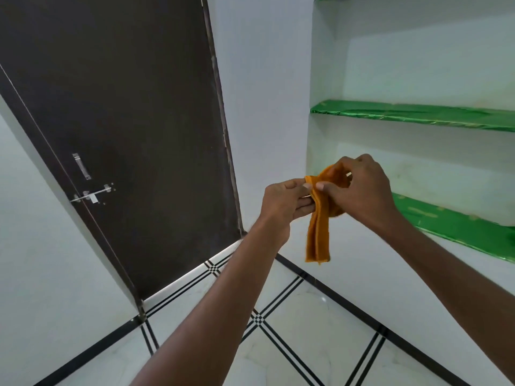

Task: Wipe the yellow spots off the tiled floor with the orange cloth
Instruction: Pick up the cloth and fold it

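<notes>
Two forearms reach up from 6 o'clock over floor (pixel 306 324); no yellow spots visible on tiles in frame. Left hand (pixel 284 200) pinches cloth (pixel 317 232) edge, thumb over fingers. Right hand (pixel 362 188), at 3 o'clock of left, curls round bunched top; rest hangs folded toward 6. Wiping seemingly not begun: cloth held in air, off floor. Beyond: shelf (pixel 418 114) at 2 o'clock, door (pixel 125 107) at 10.

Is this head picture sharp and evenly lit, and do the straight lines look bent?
Head view: soft, even light, no hard shadows; a bright strip shows under the dark door. The wide lens tilts the door and bends the green shelves. Both hands, left hand and right hand, and the orange cloth look fairly sharp. The shelves are glossy.
</notes>
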The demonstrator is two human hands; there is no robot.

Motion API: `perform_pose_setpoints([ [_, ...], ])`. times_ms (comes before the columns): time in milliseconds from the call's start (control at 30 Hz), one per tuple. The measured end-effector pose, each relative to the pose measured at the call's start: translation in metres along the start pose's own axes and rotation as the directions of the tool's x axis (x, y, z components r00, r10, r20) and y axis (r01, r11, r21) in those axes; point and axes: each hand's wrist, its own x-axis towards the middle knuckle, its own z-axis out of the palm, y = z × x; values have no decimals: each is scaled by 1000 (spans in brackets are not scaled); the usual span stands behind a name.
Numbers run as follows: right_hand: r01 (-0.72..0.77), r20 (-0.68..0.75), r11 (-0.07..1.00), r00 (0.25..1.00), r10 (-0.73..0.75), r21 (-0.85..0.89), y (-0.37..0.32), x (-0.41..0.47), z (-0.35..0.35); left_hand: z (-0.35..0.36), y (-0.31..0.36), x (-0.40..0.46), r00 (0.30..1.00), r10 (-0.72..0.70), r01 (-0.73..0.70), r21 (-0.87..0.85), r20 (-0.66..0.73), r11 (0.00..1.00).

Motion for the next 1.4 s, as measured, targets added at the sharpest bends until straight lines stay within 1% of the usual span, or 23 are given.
perform_pose_setpoints([
  [100, 30, -75, 1000, 997, -30, 5, 7, -6, -3, 17, 0, 0, 997, 11, -7, 56, -77, 998],
  [133, 56, -79, 998, 995, -55, 17, 11, -5, -6, 24, 1, 0, 995, 10, -4, 61, -96, 998],
  [200, 95, -15, 992, 995, -94, 84, 17, -1, -14, 37, 0, -1, 994, -4, 9, 45, -111, 999],
  [267, 91, 41, 986, 994, -98, 141, 25, 4, -23, 52, -1, -5, 991, -24, 26, 12, -133, 1000],
  [433, 91, 104, 990, 989, -102, 106, 44, 13, -36, 81, -3, -11, 981, -61, 48, -71, -183, 996],
  [500, 108, 125, 991, 985, -117, 81, 50, 15, -40, 91, -7, -10, 969, -47, 39, -40, -243, 998],
  [567, 98, 137, 990, 984, -111, 99, 56, 18, -44, 100, -12, -9, 954, -3, 17, 46, -300, 999],
  [600, 70, 135, 987, 987, -90, 142, 62, 21, -48, 104, -12, -8, 947, 25, 5, 91, -321, 996],
  [633, 12, 135, 977, 990, -42, 213, 68, 26, -52, 104, -11, -6, 939, 51, -7, 132, -339, 991],
  [667, -79, 146, 950, 989, 36, 302, 77, 34, -60, 103, -9, -3, 931, 73, -12, 172, -357, 985],
  [700, -188, 174, 899, 976, 128, 396, 86, 42, -69, 100, -5, -1, 920, 88, -8, 207, -382, 978],
  [767, -379, 251, 746, 925, 286, 548, 108, 61, -92, 87, 6, 4, 891, 97, 7, 228, -443, 974],
  [800, -420, 263, 681, 907, 329, 599, 119, 70, -103, 79, 12, 5, 882, 94, 9, 216, -462, 976],
  [867, -425, 227, 631, 900, 372, 649, 142, 85, -126, 67, 25, 2, 882, 103, -11, 198, -460, 980],
  [933, -390, 190, 633, 913, 362, 669, 158, 94, -144, 62, 38, -2, 897, 132, -61, 179, -421, 982],
  [1000, -352, 179, 650, 931, 319, 673, 165, 95, -159, 63, 49, -3, 914, 161, -99, 178, -373, 979],
  [1067, -338, 185, 680, 939, 289, 651, 167, 90, -166, 65, 58, -4, 918, 207, -122, 255, -339, 959],
  [1133, -318, 158, 712, 946, 284, 626, 171, 85, -171, 67, 66, -5, 922, 239, -138, 318, -305, 938],
  [1233, -281, 115, 753, 957, 265, 595, 174, 75, -178, 65, 76, -9, 947, 254, -165, 380, -198, 910],
  [1300, -237, 93, 781, 970, 226, 577, 171, 65, -185, 62, 80, -10, 941, 301, -198, 465, -157, 863],
  [1333, -189, 51, 816, 980, 192, 546, 167, 60, -188, 61, 82, -11, 926, 344, -218, 521, -158, 825],
  [1400, -48, -69, 920, 994, 81, 390, 156, 47, -198, 57, 85, -13, 871, 466, -271, 637, -158, 722],
])
